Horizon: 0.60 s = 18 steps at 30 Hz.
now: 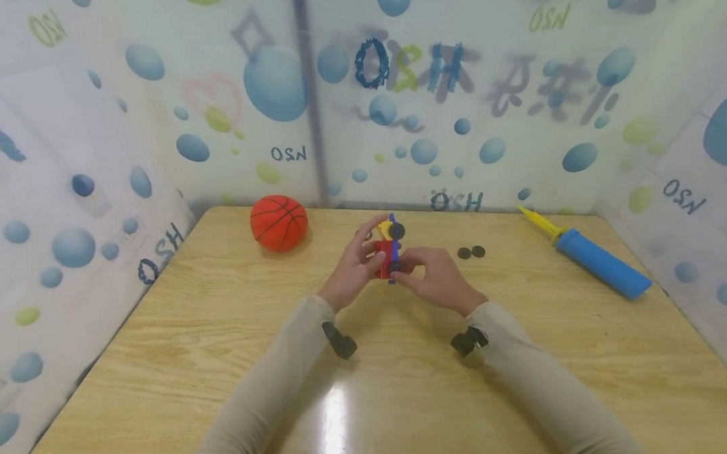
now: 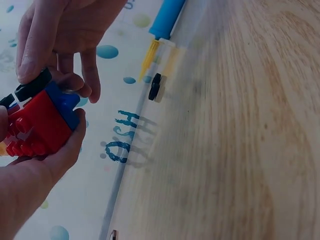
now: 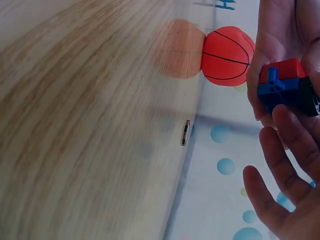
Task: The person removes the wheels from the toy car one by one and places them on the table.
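Both hands meet above the middle of the worktop (image 1: pixel 408 401), holding a small toy block assembly (image 1: pixel 389 251): red body, blue bar, yellow part on top, black wheels.

Left hand (image 1: pixel 356 264): fingers curled round the red body, cradling it from the left. Right hand (image 1: pixel 432 275): thumb and fingers pinch at a black wheel (image 2: pixel 33 84) on the assembly's near-right side. The assembly is clear of the worktop, carried only by the two hands.

Two loose black wheels (image 1: pixel 471 252) lie on the worktop just right of the hands, touching or nearly so. Orange basketball (image 1: pixel 279 222) at far left; blue-and-yellow hand pump (image 1: pixel 590 254) at far right.

Risks, judged: the wheel is small and held by fingertips only, so a slip could drop it and send it rolling toward the edge. Hard pressing while the left grip is loose could twist the assembly or pop another piece off.

View differences: the left wrist view shows the wheel pinched against the blue bar (image 2: pixel 64 102) and the loose wheels under the pump tip. The right wrist view shows the blue bar's end face and the ball behind, with the lower fingers spread; no wheel contact visible there. Only the head view shows the yellow top.
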Available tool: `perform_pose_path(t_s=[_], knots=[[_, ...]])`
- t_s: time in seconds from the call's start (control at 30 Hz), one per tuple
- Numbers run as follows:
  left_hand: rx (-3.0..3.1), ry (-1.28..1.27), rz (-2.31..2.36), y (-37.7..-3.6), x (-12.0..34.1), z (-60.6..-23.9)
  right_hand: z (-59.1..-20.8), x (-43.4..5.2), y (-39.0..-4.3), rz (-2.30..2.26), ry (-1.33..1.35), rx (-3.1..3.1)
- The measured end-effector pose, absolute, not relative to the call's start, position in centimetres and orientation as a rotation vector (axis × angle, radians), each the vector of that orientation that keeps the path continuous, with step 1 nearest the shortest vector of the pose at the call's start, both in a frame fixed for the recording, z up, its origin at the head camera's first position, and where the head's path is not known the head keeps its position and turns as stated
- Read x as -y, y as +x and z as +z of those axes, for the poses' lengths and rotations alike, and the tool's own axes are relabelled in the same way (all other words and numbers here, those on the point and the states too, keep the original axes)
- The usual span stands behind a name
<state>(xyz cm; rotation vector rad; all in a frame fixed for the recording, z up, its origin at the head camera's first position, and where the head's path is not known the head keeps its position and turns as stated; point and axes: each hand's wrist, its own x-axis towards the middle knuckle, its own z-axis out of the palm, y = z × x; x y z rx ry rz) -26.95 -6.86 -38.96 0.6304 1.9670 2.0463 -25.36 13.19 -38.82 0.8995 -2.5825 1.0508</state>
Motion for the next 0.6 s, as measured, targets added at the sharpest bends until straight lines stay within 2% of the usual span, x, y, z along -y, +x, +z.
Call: perform_pose_path(t_s=[0.6], knots=[[-2.072,0.623,1.923,-26.63,6.09,-39.21,-38.81,-13.18,-25.24,1.133,0.901,2.624]])
